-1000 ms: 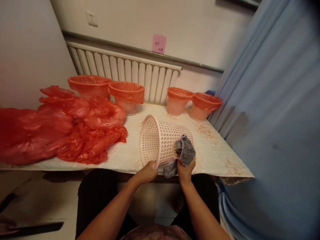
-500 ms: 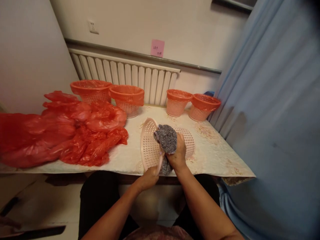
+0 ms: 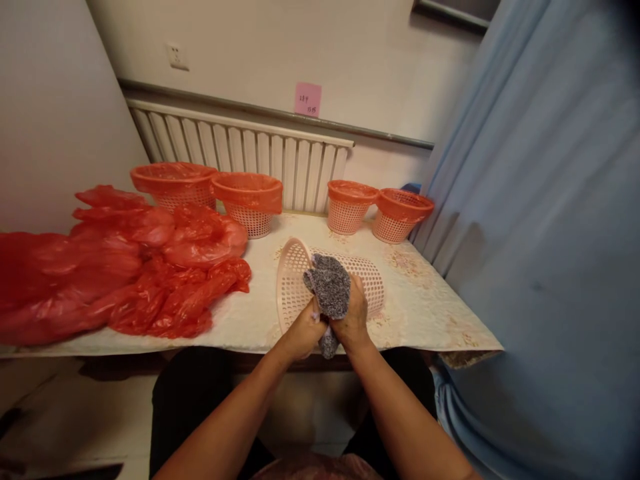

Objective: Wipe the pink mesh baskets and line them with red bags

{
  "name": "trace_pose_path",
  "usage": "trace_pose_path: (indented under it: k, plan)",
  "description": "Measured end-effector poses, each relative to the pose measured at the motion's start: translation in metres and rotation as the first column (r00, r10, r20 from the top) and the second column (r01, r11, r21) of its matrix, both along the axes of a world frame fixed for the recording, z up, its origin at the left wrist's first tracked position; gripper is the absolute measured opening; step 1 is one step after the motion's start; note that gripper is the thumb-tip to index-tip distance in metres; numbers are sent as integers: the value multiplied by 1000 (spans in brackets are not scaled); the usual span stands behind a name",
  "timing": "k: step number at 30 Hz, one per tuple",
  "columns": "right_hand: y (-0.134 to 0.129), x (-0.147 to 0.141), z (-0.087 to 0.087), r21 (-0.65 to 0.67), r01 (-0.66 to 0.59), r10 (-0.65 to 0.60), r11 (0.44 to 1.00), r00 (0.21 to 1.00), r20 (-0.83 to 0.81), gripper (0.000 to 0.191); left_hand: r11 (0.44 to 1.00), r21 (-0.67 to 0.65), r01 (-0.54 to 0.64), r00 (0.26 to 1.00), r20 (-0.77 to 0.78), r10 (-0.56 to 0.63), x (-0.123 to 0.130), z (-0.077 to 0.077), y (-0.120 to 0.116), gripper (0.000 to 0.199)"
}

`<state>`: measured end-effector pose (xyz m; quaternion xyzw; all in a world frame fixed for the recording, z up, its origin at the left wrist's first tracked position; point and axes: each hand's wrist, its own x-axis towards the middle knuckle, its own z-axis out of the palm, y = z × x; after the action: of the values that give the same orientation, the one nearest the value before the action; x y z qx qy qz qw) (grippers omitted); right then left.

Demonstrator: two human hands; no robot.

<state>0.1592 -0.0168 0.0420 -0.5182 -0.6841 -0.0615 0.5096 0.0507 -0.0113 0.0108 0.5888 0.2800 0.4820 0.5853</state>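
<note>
A pale pink perforated basket [image 3: 373, 283] lies on its side on the cloth-covered table, its wide mouth facing left. Over its near side my right hand [image 3: 354, 317] is wrapped round a grey speckled cloth [image 3: 330, 283], whose lower end hangs out below the fingers. My left hand [image 3: 303, 331] is closed at the basket's rim, right beside the cloth and close to my right hand. Its fingertips are partly hidden, but the rim runs into its grip.
Red plastic bags [image 3: 165, 267] are heaped on the table's left. Four baskets with red liners stand along the back, two left [image 3: 255, 220] and two right [image 3: 347, 217]. Behind is a radiator [image 3: 295, 167]; a blue curtain [image 3: 525, 233] hangs at right.
My left hand has moved up and right along the rim, closer to the cloth and my right hand. The whole view has shifted slightly.
</note>
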Motion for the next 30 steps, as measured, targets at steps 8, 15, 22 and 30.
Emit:
trace_pose_path:
  k: [8,15,22,30]
  plan:
    - [37,56,-18,-12,120,-118,993,989,86,19,992,42,118,992,-58,-116,-9,-14,0,54]
    - [48,131,-46,-153,467,-475,871,880,-20,28,989,78,126,982,-151,-113,-13,-13,-3,49]
    - [8,92,-78,-48,402,-405,914,903,-142,31,971,127,203,973,-138,-186,-17,-23,5,49]
    - [-22,3,-45,76,38,-23,996,982,-188,17,957,140,254,940,-270,-210,-19,-36,6,41]
